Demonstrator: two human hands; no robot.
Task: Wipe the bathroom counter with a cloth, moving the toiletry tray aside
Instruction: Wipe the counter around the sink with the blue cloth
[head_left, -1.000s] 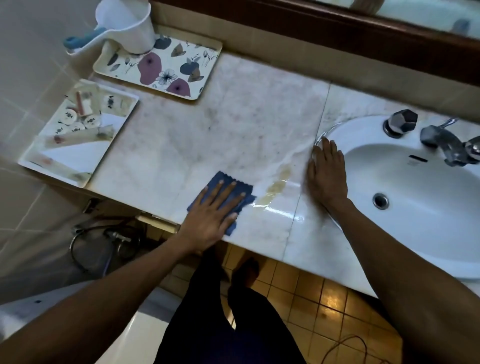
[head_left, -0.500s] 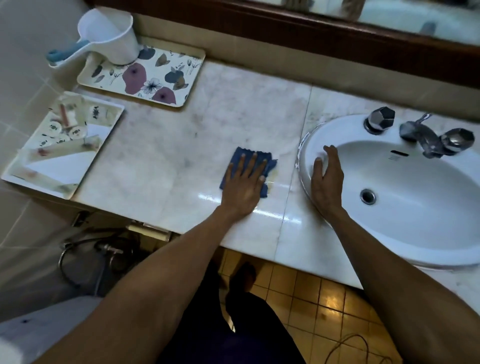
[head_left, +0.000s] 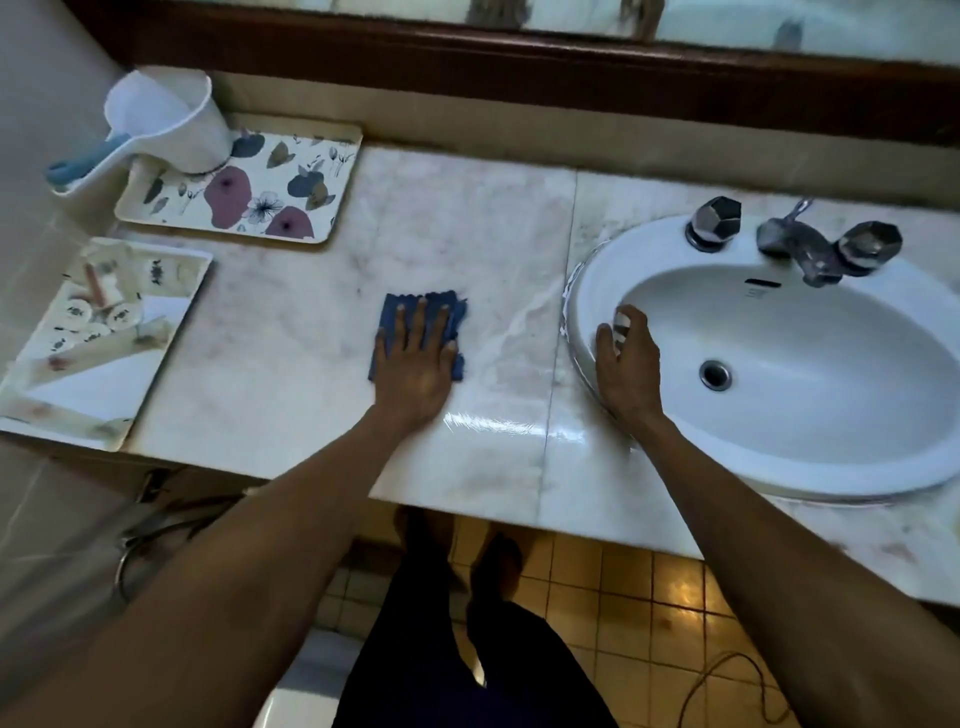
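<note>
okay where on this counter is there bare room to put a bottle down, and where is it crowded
Bare marble lies between the floral tray and the sink, behind the blue cloth under the left hand. Another patch lies between the toiletry tray and that cloth. The counter's left end is crowded: both trays and a white scoop. The right hand rests on the sink rim.

Pale pink-veined marble table (head_left: 457, 244): polished stone, smooth, with a glossy wet-looking sheen near its front edge. Dark blue folded cloth (head_left: 415, 312): soft matt fabric with pinked, zigzag edges. White oval basin (head_left: 810, 364): glazed ceramic, high gloss. Faceted tap handles and spout (head_left: 795, 244): shiny chromed metal. Flower-printed rectangular tray (head_left: 244, 192): smooth plastic, satin finish. White scoop jug (head_left: 166, 119): matt plastic. Dark brown mirror frame (head_left: 519, 73): varnished wood. Yellow floor tiles (head_left: 649, 587): glossy.
</note>
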